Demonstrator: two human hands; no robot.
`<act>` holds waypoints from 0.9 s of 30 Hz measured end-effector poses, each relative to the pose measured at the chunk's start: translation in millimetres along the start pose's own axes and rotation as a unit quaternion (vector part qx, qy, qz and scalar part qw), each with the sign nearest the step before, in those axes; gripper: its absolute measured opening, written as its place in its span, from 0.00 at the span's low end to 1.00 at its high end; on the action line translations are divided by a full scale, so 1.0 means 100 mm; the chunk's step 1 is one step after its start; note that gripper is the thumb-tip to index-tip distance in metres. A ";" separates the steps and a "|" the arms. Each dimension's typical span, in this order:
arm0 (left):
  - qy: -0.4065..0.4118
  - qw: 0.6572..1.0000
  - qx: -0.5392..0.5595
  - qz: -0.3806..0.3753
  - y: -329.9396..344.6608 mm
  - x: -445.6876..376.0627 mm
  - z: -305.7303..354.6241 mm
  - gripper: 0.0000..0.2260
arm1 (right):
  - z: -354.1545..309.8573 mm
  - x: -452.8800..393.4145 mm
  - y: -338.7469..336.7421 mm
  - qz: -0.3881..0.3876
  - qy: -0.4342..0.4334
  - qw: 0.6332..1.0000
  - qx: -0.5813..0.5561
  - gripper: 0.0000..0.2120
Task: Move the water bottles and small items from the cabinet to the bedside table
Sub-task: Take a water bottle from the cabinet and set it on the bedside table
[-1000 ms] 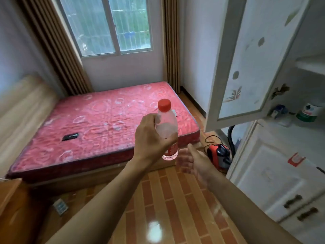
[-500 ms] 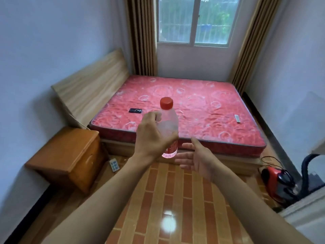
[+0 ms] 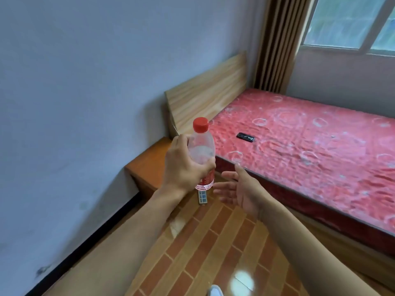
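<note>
My left hand (image 3: 184, 167) grips a clear water bottle (image 3: 202, 151) with a red cap and red label, held upright at chest height. My right hand (image 3: 239, 189) hovers just to the right of the bottle's base, palm open, fingers spread, holding nothing. Behind the bottle stands the orange wooden bedside table (image 3: 149, 165), against the wall and beside the bed; my left hand hides part of it. The cabinet is out of view.
A bed with a red mattress (image 3: 310, 146) fills the right side, a black remote (image 3: 245, 137) lying on it. A wooden headboard (image 3: 205, 92) leans on the wall. A small white remote (image 3: 202, 197) lies on the tiled floor by the table.
The view has swung left: the cabinet and then the red vacuum left the frame, and the bedside table now sits straight ahead. Both hands keep their pose around the bottle.
</note>
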State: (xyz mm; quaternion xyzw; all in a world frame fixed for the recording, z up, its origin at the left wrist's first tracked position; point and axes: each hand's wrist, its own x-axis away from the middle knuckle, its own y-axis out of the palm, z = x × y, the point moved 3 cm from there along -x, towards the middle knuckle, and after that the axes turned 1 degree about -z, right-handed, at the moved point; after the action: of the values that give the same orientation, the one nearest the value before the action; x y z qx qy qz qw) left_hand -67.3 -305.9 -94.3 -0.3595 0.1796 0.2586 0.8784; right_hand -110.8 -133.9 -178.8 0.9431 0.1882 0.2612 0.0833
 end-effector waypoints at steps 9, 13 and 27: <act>-0.056 0.995 -0.079 0.038 -0.10 -0.99 -0.79 0.29 | -0.56 -1.34 0.65 -0.075 0.031 0.996 0.040 0.28; -0.082 0.992 -0.082 0.046 -0.13 -1.29 -1.19 0.28 | -0.62 -1.83 0.90 -0.093 0.052 0.993 0.053 0.28; -0.116 0.991 -0.070 0.006 -0.11 -2.54 -2.91 0.30 | -0.83 -3.63 1.94 -0.055 0.111 0.989 0.078 0.28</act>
State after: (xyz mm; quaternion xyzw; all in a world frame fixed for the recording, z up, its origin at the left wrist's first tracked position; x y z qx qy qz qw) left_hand -302.0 -605.8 -158.2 -0.3868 0.0605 0.3161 0.8642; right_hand -381.3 -451.3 -226.1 0.9002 0.2677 0.3435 0.0020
